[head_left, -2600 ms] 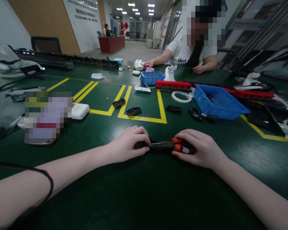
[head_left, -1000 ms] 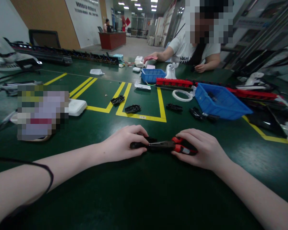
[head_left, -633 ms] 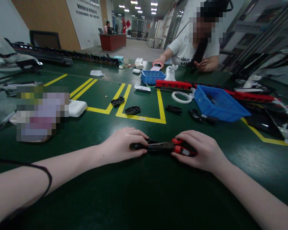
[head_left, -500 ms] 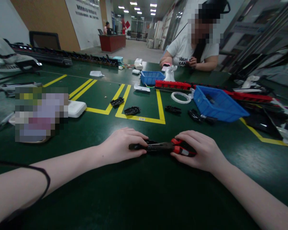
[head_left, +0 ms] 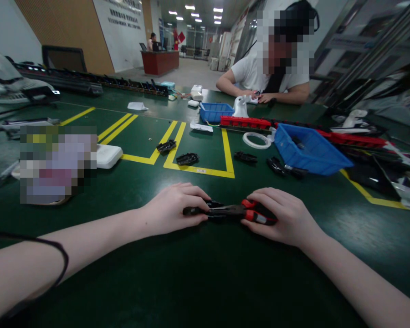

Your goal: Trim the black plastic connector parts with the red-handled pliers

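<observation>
My right hand [head_left: 282, 214] is closed around the red and black handles of a pair of long-nose pliers [head_left: 234, 211], whose jaws point left. My left hand [head_left: 179, 208] pinches a black plastic part [head_left: 193, 211], partly hidden by the fingers. The plier tips lie against or inside that part; I cannot tell which. Beyond my hands lie several similar black parts: one black part [head_left: 187, 158] inside the yellow tape outline, another black part [head_left: 166, 146] to its left, and another black part [head_left: 245, 157] to its right.
A large blue bin [head_left: 310, 152] holds black pieces at right, near a white tape roll [head_left: 256, 140]. Behind stand a smaller blue bin [head_left: 217, 112] and a red rail [head_left: 246, 122]. At left lie a phone [head_left: 61, 164] and a white case [head_left: 108, 156]. A co-worker [head_left: 273, 73] sits opposite.
My left hand has shifted slightly left with the black part; the pliers have moved a little left too. Across the table, the co-worker took a pink object, drew back, and now leans over both hands.
</observation>
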Motion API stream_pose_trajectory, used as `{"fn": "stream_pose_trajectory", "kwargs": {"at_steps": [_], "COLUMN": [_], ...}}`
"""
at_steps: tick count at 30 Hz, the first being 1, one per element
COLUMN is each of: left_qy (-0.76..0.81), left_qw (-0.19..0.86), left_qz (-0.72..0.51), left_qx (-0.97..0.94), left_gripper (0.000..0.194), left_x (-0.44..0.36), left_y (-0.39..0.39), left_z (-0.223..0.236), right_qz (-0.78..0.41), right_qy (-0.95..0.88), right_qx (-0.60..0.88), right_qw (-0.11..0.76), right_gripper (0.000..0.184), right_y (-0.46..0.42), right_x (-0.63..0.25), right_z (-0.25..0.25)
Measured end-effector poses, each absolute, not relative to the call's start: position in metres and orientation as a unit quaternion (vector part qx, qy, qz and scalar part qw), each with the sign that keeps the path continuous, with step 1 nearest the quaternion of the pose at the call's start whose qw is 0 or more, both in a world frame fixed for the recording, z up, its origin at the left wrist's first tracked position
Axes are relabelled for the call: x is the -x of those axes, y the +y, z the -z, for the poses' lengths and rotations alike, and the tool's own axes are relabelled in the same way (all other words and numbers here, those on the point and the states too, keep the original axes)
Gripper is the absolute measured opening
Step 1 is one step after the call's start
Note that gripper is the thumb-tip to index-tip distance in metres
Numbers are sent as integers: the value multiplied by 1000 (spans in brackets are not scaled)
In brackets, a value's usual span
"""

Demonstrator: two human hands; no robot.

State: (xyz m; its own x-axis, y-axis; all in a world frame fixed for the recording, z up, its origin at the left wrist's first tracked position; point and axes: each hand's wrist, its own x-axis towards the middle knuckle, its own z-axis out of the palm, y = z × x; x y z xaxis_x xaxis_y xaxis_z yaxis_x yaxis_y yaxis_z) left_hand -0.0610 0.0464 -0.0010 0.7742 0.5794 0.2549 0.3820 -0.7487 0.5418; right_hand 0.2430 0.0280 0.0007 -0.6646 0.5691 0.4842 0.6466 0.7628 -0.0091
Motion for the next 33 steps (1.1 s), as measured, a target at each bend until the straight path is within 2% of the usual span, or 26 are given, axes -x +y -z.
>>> {"fn": "stream_pose_trajectory", "kwargs": {"at_steps": [9, 33], "left_qy": [270, 258], "left_qw": [309, 294], "left_qz": [-193, -198], "left_qx": [-891, -899], "left_gripper": [15, 17], "left_x": [61, 63], "left_y": [52, 50], "left_z": [1, 4], "right_qz": [83, 101], "right_qy": [-910, -918], "right_qx": [333, 314], "right_qw": [232, 222], "right_gripper": [34, 37], "right_y": [27, 29], "right_x": [-244, -243], "right_z": [-1, 1]}}
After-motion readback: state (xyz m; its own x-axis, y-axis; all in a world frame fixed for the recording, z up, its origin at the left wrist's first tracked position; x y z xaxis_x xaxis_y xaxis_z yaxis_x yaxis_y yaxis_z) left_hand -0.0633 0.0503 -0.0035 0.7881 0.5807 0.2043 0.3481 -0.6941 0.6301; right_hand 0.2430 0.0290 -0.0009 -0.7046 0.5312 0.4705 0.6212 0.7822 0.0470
